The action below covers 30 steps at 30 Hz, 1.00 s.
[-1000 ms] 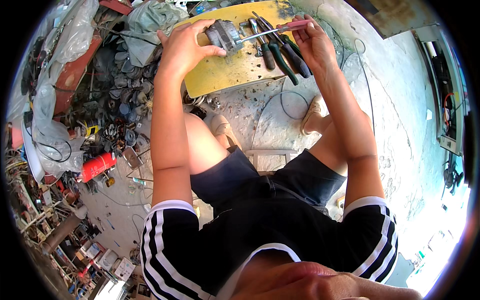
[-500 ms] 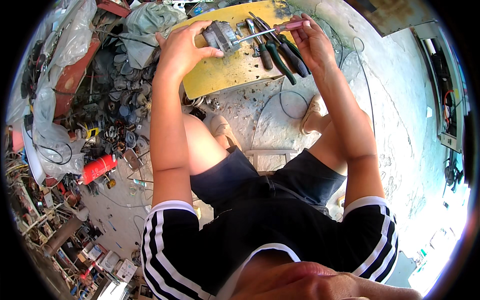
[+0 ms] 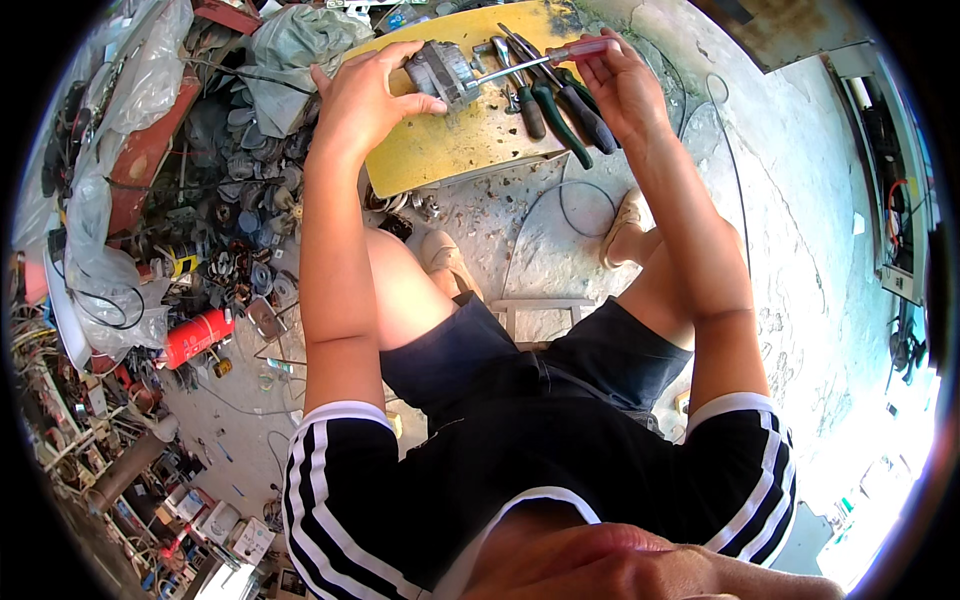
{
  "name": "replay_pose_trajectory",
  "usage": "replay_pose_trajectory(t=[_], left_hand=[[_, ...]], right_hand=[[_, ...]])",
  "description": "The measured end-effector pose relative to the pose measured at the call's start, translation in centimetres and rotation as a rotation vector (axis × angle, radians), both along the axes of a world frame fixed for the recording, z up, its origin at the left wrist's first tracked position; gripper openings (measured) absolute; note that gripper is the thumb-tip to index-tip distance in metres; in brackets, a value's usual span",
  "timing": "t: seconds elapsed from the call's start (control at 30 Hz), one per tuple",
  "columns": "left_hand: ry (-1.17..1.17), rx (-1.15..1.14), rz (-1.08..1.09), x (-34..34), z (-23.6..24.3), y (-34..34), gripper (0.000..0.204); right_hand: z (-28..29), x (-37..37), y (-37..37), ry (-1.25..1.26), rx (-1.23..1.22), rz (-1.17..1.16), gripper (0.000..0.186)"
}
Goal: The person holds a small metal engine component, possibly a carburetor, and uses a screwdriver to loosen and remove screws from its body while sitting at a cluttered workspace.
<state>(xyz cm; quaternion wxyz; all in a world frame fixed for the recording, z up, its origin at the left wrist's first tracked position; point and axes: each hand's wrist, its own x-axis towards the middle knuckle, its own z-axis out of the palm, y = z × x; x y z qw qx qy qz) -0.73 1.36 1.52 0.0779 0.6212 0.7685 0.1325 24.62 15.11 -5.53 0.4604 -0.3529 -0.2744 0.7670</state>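
Observation:
My left hand (image 3: pixel 372 95) grips a grey metal motor (image 3: pixel 437 75) from its left side, thumb along the near edge. The motor rests on the yellow bench top (image 3: pixel 430 155). In my right hand (image 3: pixel 622 80) is a screwdriver (image 3: pixel 583 49) with a translucent red-pink handle. Its steel shaft points left, and the tip meets the motor's right side; the exact contact spot is too small to make out. Just beneath the shaft lie pliers with dark green handles (image 3: pixel 560 125), another dark-handled tool (image 3: pixel 590 118) and a green-handled screwdriver (image 3: pixel 530 112).
Heaped metal parts (image 3: pixel 250 200) and grey plastic sheeting (image 3: pixel 300 55) crowd the left of the bench. A red cylinder (image 3: pixel 198 338) lies on the floor at left. A thin cable (image 3: pixel 565 205) curls near my feet. A metal cabinet (image 3: pixel 905 200) stands at far right.
The screwdriver's handle has turned slightly in my right hand, and the fingers have shifted a little. My left hand and the motor stay in place.

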Motion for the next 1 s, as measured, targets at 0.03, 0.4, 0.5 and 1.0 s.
replay_pose_trajectory(t=[0.03,0.4,0.5,1.0], left_hand=[[0.003,0.002,-0.002,-0.1,-0.1,0.0,0.076],[0.008,0.017,-0.012,-0.1,-0.1,0.0,0.075],[0.009,0.014,-0.007,-0.2,-0.3,-0.1,0.076],[0.031,0.010,-0.010,-0.1,0.0,-0.2,0.073]], right_hand=[[0.4,-0.1,-0.3,-0.059,-0.001,-0.013,0.039],[-0.9,0.4,0.5,0.041,0.035,-0.035,0.038],[0.5,-0.1,-0.3,-0.070,0.003,-0.016,0.040],[0.8,-0.7,-0.6,-0.068,-0.081,-0.092,0.034]])
